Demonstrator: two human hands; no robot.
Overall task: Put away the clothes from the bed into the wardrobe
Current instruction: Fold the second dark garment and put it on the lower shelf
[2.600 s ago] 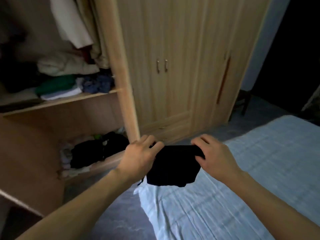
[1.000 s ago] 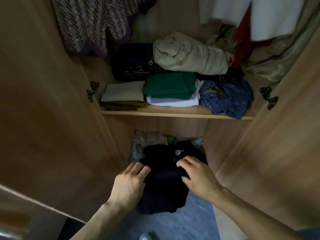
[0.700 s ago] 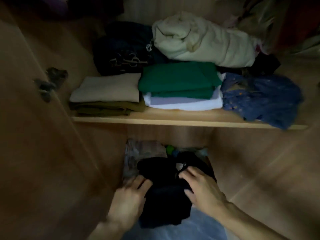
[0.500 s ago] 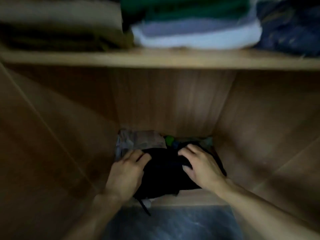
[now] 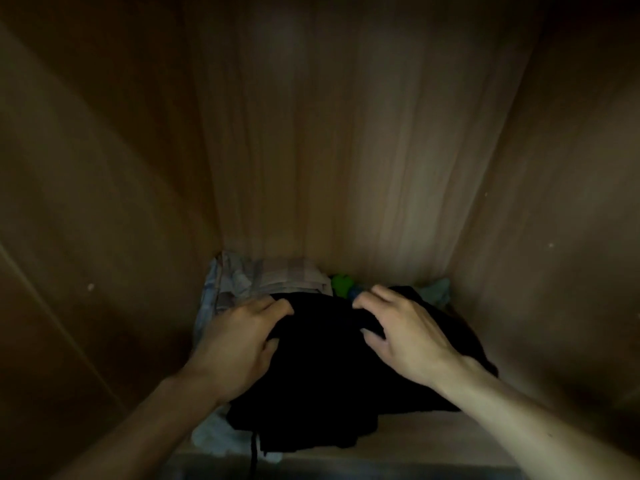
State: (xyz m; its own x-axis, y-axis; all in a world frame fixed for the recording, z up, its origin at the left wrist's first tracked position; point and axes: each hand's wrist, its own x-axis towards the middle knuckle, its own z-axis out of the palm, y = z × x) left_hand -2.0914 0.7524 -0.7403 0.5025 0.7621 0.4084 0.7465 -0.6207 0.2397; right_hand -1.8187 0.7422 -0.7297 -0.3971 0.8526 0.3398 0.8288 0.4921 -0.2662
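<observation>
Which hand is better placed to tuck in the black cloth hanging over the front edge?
Left. The left hand lies on the black garment above the overhanging part; the right hand sits further back.

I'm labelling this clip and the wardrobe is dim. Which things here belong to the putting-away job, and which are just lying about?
In the job:
- black garment
- left hand, gripping it
- right hand, gripping it
- wardrobe

Just lying about:
- striped pale cloth
- green item
- light cloth at back right
</observation>
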